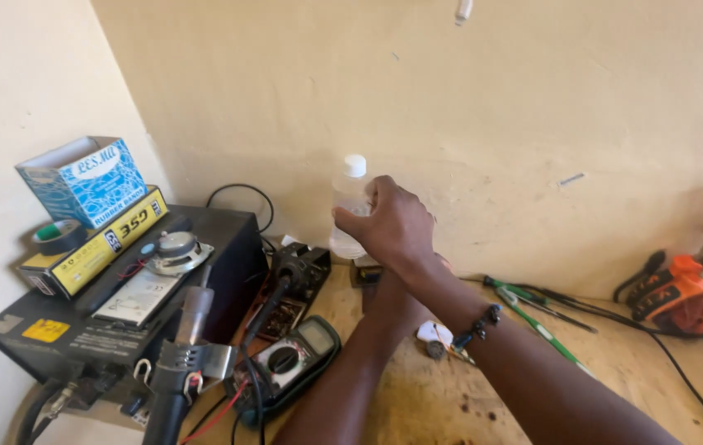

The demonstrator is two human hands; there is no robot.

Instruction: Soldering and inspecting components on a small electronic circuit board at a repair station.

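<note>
Two arms were stretched forward over the wooden surface point(417, 395), and only one hand was seen whole. The right hand point(392, 224) was wrapped around a small clear plastic bottle point(348, 198) with a white cap, its grip pressed around the bottle's lower body from the right side, the fingers curled over the front. The bottle was held upright just in front of the cream wall point(467, 107), raised above the surface, with the cap standing clear above the fingers. A beaded bracelet point(477, 326) was worn on the right wrist. The left hand was hidden behind the right forearm, under the bottle, so it could not be told whether its grip was spread or closed. Left of the arms, a black multimeter point(289, 363) lay on the surface beside a black box-shaped device point(63, 330). A blue carton point(83, 181) and a roll of tape point(58, 236) were stacked on top of it. Green-handled tools point(541, 325) lay to the right.
</note>
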